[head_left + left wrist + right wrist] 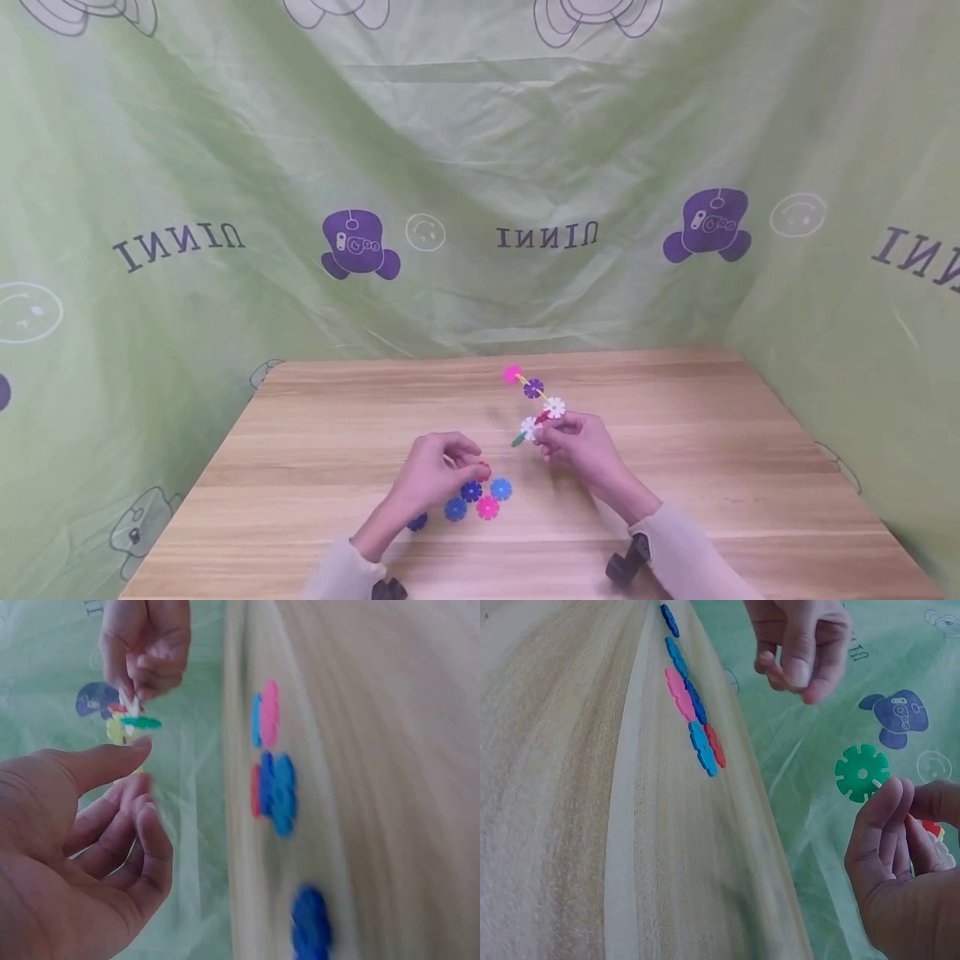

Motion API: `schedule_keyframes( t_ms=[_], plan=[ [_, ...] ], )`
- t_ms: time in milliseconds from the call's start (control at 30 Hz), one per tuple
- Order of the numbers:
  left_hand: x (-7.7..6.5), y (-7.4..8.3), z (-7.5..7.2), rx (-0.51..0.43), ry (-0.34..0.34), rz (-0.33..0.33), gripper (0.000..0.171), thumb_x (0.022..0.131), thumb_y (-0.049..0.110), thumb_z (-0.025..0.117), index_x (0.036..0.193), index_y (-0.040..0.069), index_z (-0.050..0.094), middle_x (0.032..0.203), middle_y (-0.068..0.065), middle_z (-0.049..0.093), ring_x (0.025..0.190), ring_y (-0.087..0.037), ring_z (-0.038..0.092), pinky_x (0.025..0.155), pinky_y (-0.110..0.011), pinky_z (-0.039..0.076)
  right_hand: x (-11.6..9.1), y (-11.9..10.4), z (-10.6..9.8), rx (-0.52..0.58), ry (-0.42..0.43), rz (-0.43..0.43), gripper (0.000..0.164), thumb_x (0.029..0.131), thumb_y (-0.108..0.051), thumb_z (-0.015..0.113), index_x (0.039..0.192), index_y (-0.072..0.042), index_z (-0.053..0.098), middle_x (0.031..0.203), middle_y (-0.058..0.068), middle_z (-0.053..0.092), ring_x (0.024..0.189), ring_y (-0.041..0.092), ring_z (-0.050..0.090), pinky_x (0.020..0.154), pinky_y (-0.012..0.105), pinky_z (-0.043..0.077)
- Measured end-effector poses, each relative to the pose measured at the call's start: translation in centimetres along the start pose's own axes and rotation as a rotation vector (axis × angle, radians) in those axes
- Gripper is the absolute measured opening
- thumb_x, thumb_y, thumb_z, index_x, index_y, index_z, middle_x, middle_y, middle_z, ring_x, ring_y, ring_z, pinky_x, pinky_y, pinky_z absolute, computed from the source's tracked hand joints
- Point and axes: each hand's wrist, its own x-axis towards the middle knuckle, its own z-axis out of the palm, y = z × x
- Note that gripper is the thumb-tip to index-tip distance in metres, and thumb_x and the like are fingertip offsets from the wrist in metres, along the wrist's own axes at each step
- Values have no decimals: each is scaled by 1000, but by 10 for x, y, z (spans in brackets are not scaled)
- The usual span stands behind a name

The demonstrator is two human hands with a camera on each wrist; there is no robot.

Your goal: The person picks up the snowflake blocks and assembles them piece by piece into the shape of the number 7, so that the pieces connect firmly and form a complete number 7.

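Note:
My right hand [588,454] pinches a chain of slotted snowflake discs [554,407] above the table. Pink, purple, white, yellow and red discs make up the chain, and a green disc [862,769] forms its near end. Over the loose discs hovers my left hand [427,475], its fingers loosely bent and nothing between them in either wrist view. Below it lie a red disc [486,472], a dark blue disc [471,492], two lighter blue discs [501,489] and a pink disc [488,507]. Another dark blue disc [311,922] lies apart, partly hidden by the left wrist in the head view.
The wood-grain table [315,417] carries the loose discs near its front middle. Green printed cloth [465,150] hangs behind it and along both sides. A dark wrist device [627,562] is strapped at the right sleeve.

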Motion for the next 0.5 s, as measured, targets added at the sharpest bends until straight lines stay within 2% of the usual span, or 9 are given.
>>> schedule_keyframes(
  t_ms=[167,367,500],
  plan=[
    [-16,-16,-17,55,-18,-42,23,85,25,87,100,10,79,72,6,63,68,-7,57,60,-20,51,0,-2,-1,9,-9,1,27,95,-4,70,119,10,67,94,8,78,85,22,74,78,28,65],
    [-38,-35,-33,104,-103,-63,25,83,27,88,99,12,77,77,5,62,66,-4,54,58,-21,49,0,-4,-2,27,-13,0,29,97,-4,70,120,11,66,93,6,78,84,18,73,79,29,65],
    [-45,-45,-43,171,-145,-43,32,77,33,92,99,15,76,80,4,63,68,-5,52,59,-22,47,1,-5,-5,28,15,13,25,96,-4,70,117,9,68,93,7,78,84,20,72,78,29,65]
  ],
)
